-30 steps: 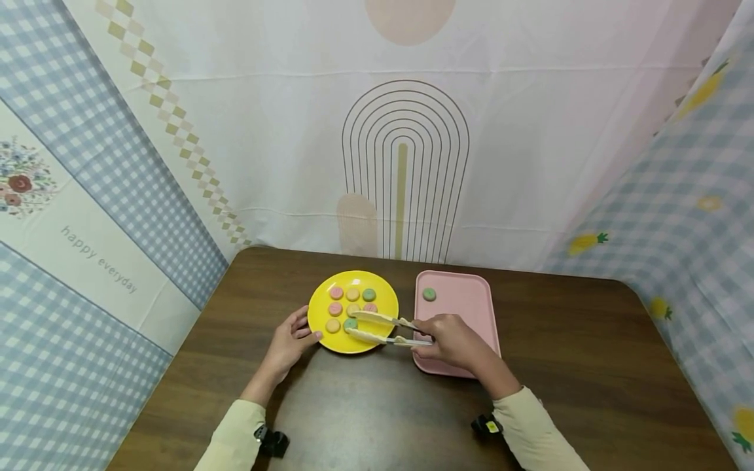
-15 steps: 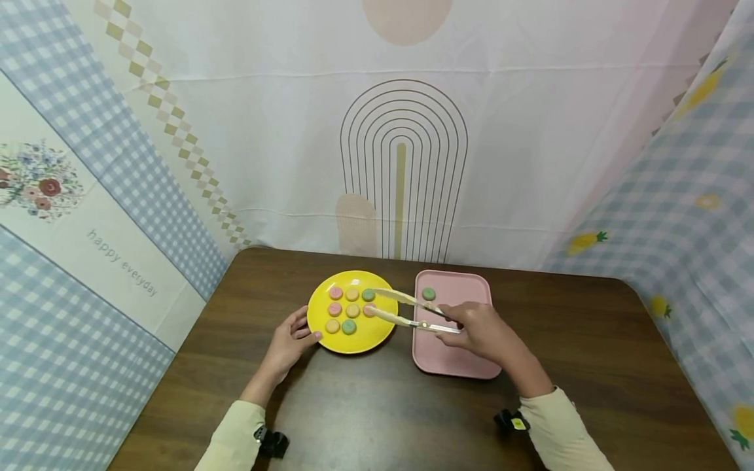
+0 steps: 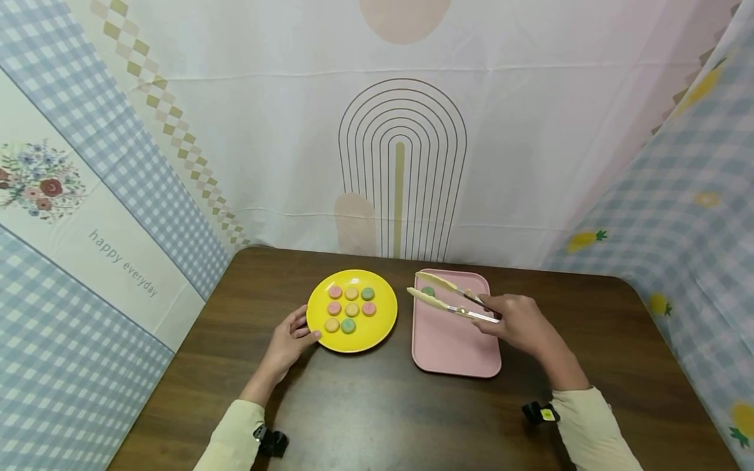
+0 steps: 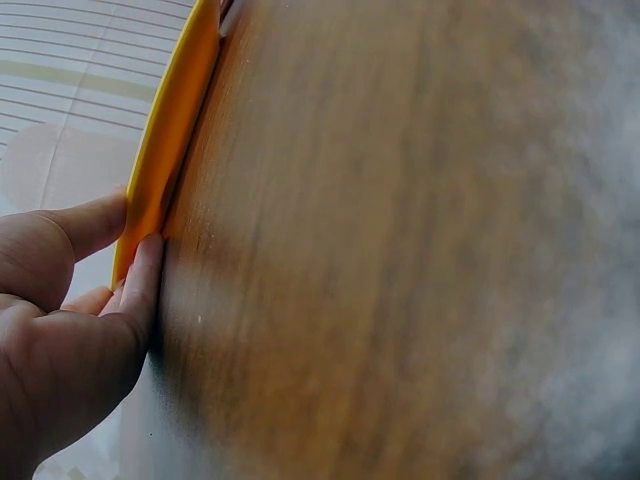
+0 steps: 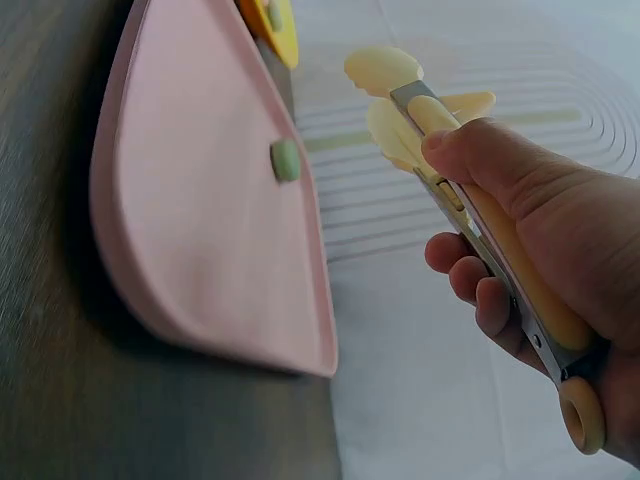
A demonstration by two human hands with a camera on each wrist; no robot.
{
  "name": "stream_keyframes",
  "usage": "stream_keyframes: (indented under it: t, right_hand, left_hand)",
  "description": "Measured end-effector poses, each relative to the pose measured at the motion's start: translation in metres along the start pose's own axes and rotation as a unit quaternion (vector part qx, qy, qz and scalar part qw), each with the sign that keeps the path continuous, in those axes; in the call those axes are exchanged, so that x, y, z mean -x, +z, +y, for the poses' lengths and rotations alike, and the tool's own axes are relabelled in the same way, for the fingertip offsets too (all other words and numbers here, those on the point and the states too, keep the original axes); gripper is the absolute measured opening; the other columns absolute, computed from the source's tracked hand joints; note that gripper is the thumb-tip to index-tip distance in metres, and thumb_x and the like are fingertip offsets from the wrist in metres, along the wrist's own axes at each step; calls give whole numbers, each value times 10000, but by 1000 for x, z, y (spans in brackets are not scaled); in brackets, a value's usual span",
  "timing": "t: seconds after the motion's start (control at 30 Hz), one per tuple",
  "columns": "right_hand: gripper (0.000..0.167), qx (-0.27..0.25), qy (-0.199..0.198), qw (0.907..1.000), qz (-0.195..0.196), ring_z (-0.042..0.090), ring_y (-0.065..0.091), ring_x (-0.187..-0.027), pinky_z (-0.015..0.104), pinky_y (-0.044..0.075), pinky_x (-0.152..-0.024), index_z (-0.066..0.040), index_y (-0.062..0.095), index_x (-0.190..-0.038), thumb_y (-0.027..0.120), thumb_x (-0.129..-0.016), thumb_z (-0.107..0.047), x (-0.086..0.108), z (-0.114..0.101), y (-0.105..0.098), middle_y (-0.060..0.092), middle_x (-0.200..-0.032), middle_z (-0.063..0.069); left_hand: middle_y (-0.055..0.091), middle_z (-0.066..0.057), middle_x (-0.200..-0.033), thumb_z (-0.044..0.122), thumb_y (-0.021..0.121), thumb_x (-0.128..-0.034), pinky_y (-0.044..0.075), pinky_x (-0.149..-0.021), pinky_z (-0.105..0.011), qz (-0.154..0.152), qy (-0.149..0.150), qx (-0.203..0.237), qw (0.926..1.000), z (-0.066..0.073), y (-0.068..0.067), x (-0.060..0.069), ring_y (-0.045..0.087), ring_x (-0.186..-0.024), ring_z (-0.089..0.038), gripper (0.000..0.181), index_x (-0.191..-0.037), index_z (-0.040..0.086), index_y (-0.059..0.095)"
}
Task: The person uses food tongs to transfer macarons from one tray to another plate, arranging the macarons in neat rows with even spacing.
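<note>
In the head view my left hand [image 3: 287, 345] holds the left rim of a round yellow plate [image 3: 381, 330]. The left wrist view shows its thumb and fingers pinching the rim of the yellow plate [image 4: 160, 160]. Several small pink, cream and green cookies [image 3: 351, 310] lie on the plate in rows. My right hand [image 3: 518, 320] grips a pair of tongs [image 3: 456, 302] with pale yellow tips, held above a pink tray [image 3: 456, 347]. The tips stand apart and nothing shows between them in the right wrist view. A green cookie [image 5: 285, 160] sits in the tray's far left corner.
Plate and tray stand side by side on a dark wooden table [image 3: 365, 418], with a narrow gap between them. Behind the table hangs a white patterned cloth [image 3: 283, 150]. Checked blue cloths hang at both sides.
My right hand has carried the tongs rightward, from over the plate to over the tray. My left hand and the plate stay in place. The cookies look unmoved.
</note>
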State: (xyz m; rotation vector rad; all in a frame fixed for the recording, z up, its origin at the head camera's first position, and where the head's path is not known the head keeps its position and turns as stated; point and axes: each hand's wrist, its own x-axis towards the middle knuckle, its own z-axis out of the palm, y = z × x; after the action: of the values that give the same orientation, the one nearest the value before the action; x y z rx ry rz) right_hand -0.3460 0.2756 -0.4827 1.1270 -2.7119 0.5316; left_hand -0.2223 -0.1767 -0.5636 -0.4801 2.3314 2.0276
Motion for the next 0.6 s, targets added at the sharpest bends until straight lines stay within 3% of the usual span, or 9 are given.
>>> stream_keyframes:
  t: [0.17,0.37,0.6]
  right_hand:
    - [501,-96,347,9990,-253,88,447,-589,307,433,-554,68,725,-1190,836,-847,-281,5,12,4,611,-659,-43]
    - [501,-61,441,9986,-299,113,444,-590,341,444,-574,51,732,-1190,837,-852,-302,10,22,13,557,-619,-51]
    - [512,-71,669,9967,-443,129,472,-617,352,448,-595,54,725,-1206,832,-856,-304,14,29,21,669,-731,25]
  left_hand:
    - [470,-245,-1509,50,722,-950,558,-913,-247,15,29,-36,10000,-1,1,-2,560,-1300,-370,744,-1582,35,330]
    - [473,-230,-1510,48,719,-952,554,-909,-233,28,-22,-6,10000,1,1,-1,557,-1304,-357,739,-1584,54,335]
    - [462,-251,-1516,55,719,-954,556,-907,-238,6,28,0,10000,-1,1,0,551,-1304,-379,743,-1583,32,325]
